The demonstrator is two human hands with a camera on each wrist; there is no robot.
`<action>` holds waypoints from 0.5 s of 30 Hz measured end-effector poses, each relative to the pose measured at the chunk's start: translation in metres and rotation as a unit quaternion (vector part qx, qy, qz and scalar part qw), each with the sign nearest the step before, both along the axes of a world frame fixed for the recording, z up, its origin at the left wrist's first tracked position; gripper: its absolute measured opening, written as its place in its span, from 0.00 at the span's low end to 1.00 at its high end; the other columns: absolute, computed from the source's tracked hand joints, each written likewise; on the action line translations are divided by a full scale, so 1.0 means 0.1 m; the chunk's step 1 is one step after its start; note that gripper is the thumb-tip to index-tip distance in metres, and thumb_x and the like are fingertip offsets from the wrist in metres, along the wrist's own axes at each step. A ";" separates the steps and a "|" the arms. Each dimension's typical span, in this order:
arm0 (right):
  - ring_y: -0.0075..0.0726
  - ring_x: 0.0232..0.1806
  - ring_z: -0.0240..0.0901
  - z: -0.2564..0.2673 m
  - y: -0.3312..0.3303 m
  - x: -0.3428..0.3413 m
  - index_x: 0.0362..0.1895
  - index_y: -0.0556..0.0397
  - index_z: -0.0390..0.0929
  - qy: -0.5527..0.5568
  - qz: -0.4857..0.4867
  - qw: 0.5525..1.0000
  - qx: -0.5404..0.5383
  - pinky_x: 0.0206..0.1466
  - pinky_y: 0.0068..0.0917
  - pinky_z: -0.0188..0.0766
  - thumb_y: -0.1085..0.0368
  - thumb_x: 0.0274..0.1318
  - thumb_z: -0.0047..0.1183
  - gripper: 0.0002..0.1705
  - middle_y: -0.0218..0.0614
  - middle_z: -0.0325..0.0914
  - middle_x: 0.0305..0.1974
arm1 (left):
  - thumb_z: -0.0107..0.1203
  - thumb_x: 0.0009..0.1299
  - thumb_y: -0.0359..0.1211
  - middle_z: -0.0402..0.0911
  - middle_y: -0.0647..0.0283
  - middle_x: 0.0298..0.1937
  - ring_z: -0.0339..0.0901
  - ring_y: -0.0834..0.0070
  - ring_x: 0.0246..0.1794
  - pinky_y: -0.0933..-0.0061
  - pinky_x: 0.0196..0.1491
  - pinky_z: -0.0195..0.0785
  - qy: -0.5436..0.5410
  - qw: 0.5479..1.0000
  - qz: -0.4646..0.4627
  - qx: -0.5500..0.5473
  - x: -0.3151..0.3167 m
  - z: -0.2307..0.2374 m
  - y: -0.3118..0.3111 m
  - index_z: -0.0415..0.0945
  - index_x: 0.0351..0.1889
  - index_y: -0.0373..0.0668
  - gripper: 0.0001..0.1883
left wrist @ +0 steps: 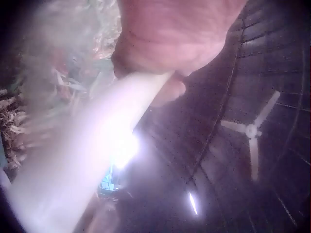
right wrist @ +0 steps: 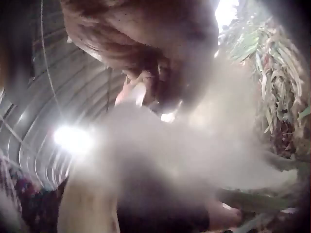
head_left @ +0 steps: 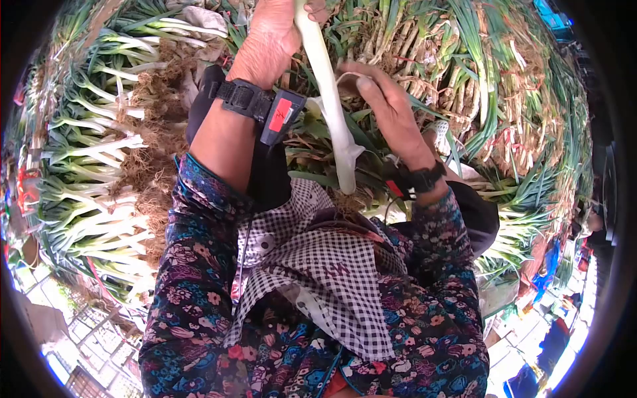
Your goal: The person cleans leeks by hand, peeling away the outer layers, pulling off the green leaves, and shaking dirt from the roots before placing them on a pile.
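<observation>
A long white leek (head_left: 324, 73) slants down in front of the apron, its root end low and a flap of loose skin sticking out near it. My left hand (head_left: 275, 26) grips it higher up, at the top edge of the head view. In the left wrist view the leek's pale shaft (left wrist: 73, 155) runs out below the curled left hand (left wrist: 175, 39). To the right of the shaft, my right hand (head_left: 391, 109) pinches a thin pale strip of leek skin between thumb and fingers. Blurred whitish skin hangs below the right hand (right wrist: 146, 43) in the right wrist view.
Leeks with brown roots (head_left: 99, 172) lie in a long row at left. More leeks and green leaves (head_left: 431, 60) are heaped at back right. A checked apron (head_left: 332, 265) covers the lap. A ceiling fan (left wrist: 251, 130) shows overhead.
</observation>
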State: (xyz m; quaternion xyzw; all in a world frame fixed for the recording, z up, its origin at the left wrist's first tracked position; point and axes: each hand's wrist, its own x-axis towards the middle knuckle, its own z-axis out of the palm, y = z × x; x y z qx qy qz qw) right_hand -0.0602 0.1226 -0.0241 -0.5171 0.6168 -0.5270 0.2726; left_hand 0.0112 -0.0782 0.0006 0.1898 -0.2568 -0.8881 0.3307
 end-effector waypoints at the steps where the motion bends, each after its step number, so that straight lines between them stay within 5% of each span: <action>1: 0.29 0.33 0.74 -0.01 -0.03 0.05 0.45 0.62 0.76 -0.026 -0.008 0.999 -0.025 0.36 0.29 0.69 0.58 0.69 0.43 0.18 0.41 0.77 0.34 | 0.52 0.70 0.51 0.70 0.67 0.25 0.66 0.77 0.19 0.76 0.20 0.61 0.025 0.999 -0.029 -0.007 0.00 -0.02 -0.04 0.67 0.38 0.44 0.20; 3: 0.26 0.31 0.72 -0.03 -0.09 0.14 0.44 0.63 0.76 -0.076 -0.022 0.994 -0.077 0.34 0.30 0.68 0.56 0.70 0.41 0.21 0.37 0.78 0.33 | 0.53 0.69 0.53 0.69 0.68 0.25 0.65 0.79 0.18 0.77 0.20 0.61 0.032 0.998 -0.043 -0.017 0.01 0.00 -0.04 0.68 0.40 0.44 0.21; 5: 0.28 0.26 0.70 -0.03 0.04 0.15 0.43 0.64 0.75 -0.072 0.011 0.996 0.053 0.30 0.30 0.66 0.57 0.69 0.42 0.20 0.40 0.77 0.28 | 0.53 0.69 0.52 0.68 0.68 0.24 0.63 0.80 0.17 0.80 0.20 0.61 0.152 0.985 -0.079 0.035 0.04 -0.02 -0.08 0.69 0.43 0.44 0.21; 6: 0.30 0.22 0.67 -0.08 0.14 0.19 0.39 0.64 0.74 0.014 -0.031 0.999 0.008 0.28 0.30 0.63 0.60 0.66 0.46 0.16 0.44 0.72 0.23 | 0.53 0.69 0.52 0.68 0.68 0.24 0.63 0.80 0.17 0.80 0.20 0.61 0.152 0.985 -0.077 0.037 0.08 0.00 -0.10 0.69 0.43 0.44 0.21; 9: 0.33 0.22 0.64 -0.23 0.68 0.28 0.38 0.60 0.74 0.055 -0.016 0.989 0.136 0.29 0.30 0.65 0.67 0.59 0.50 0.09 0.50 0.69 0.23 | 0.54 0.69 0.50 0.68 0.69 0.24 0.62 0.82 0.17 0.82 0.18 0.60 0.228 0.964 -0.092 0.103 0.23 0.09 -0.30 0.69 0.48 0.44 0.21; 12: 0.35 0.21 0.63 -0.58 1.23 0.18 0.39 0.58 0.75 0.099 0.001 0.975 0.197 0.30 0.29 0.67 0.72 0.56 0.49 0.06 0.52 0.68 0.23 | 0.53 0.70 0.51 0.67 0.69 0.22 0.62 0.81 0.16 0.81 0.18 0.59 0.199 0.979 -0.033 0.018 0.27 0.10 -0.36 0.69 0.46 0.45 0.20; 15: 0.47 0.22 0.67 -0.79 1.43 0.00 0.38 0.57 0.75 0.116 -0.029 0.976 0.183 0.30 0.29 0.67 0.77 0.53 0.48 0.08 0.53 0.69 0.24 | 0.49 0.71 0.53 0.66 0.70 0.20 0.61 0.81 0.15 0.79 0.17 0.58 0.035 0.992 0.085 -0.084 0.24 0.07 -0.22 0.70 0.42 0.47 0.19</action>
